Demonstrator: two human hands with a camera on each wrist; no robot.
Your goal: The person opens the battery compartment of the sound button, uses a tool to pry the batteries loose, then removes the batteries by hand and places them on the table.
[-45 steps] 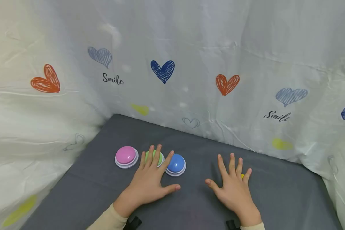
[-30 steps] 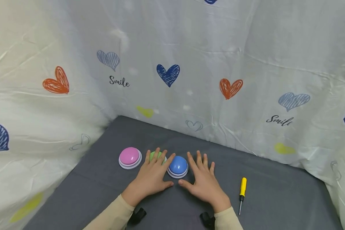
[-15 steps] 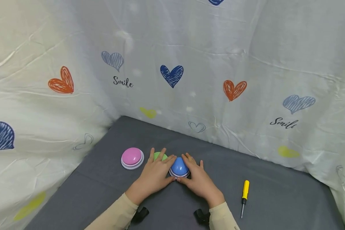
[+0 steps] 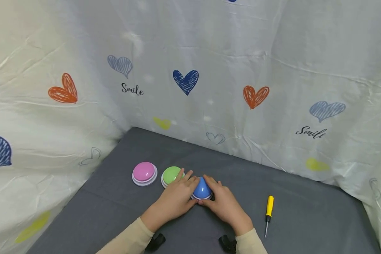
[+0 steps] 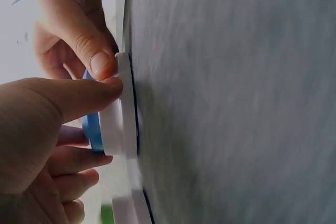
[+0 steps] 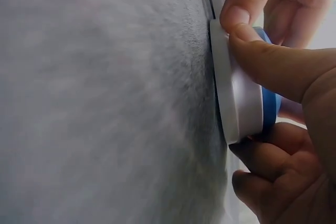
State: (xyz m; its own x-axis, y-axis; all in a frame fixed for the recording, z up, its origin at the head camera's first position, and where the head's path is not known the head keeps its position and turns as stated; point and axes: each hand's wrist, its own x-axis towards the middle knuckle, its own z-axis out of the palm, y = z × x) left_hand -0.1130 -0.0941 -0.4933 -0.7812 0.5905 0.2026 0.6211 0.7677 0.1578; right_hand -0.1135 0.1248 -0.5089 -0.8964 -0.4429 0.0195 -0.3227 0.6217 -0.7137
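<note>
A blue dome push button (image 4: 201, 188) on a white round base is held between both hands, its base close over the grey cloth. My left hand (image 4: 176, 197) grips its left side, thumb on the near rim; in the left wrist view the thumb (image 5: 94, 95) presses the white base. From the right, my right hand (image 4: 223, 203) grips it, with its thumb (image 6: 262, 59) on the base beside the left thumb and fingers curled around the far side. Left of it sits a green push button (image 4: 171, 175), partly covered by left fingers. Further left is a pink push button (image 4: 144, 172).
A screwdriver (image 4: 268, 211) with a yellow handle lies on the right of the grey tablecloth (image 4: 311, 211). A white curtain (image 4: 216, 53) printed with hearts hangs behind the table and along its left side.
My right hand came in from the right, uncovering the screwdriver, and both hands closed around the blue button. It has shifted slightly right and nearer, away from the green one.
</note>
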